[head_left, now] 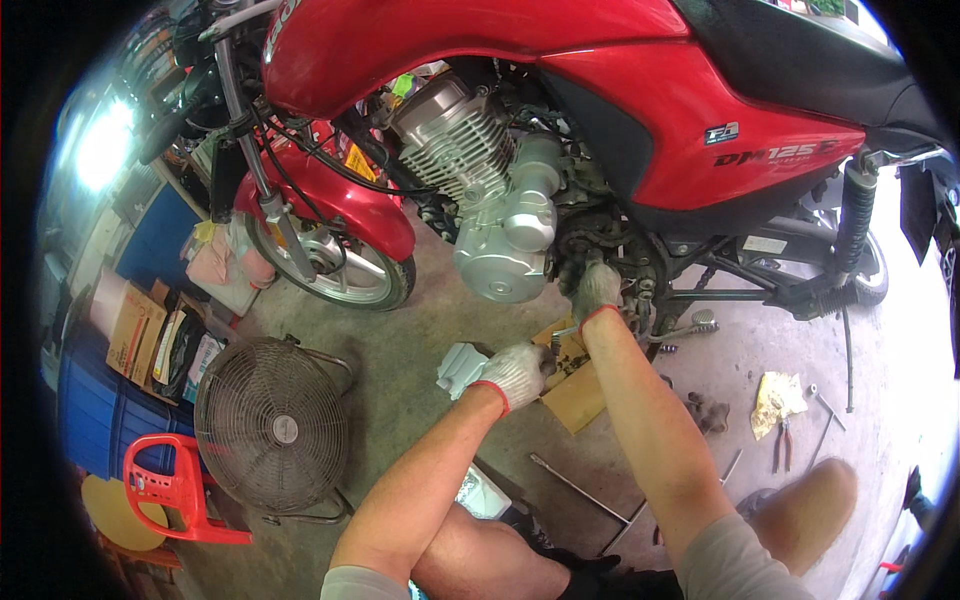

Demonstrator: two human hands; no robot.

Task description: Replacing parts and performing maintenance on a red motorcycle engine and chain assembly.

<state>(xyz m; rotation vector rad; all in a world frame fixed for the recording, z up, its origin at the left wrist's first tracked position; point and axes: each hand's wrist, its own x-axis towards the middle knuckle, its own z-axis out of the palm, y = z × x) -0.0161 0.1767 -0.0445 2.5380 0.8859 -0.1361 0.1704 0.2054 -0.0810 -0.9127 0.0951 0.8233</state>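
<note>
A concrete floor (420,350) carries the work in a cluttered garage, with a red motorcycle (640,90) standing over it and its silver engine (490,190) exposed. Well to the left of the left hand (517,372) a round fan (272,428) lies on the floor, with a red stool (170,490) and cardboard boxes (135,330) beyond it. Right of the right hand (598,290) lie a yellow rag (778,398), pliers (782,440) and a long rod (580,490).

Both hands wear white knit gloves with red cuffs. The left hand is curled around a crumpled white cloth (460,368), which sticks out on its left side. The right hand reaches up against the grimy lower frame behind the engine, fingers closed; whether it grips anything there I cannot tell. Just below it a small metal tool (562,334) shows, above a piece of cardboard (575,385) lying under both hands.
</note>
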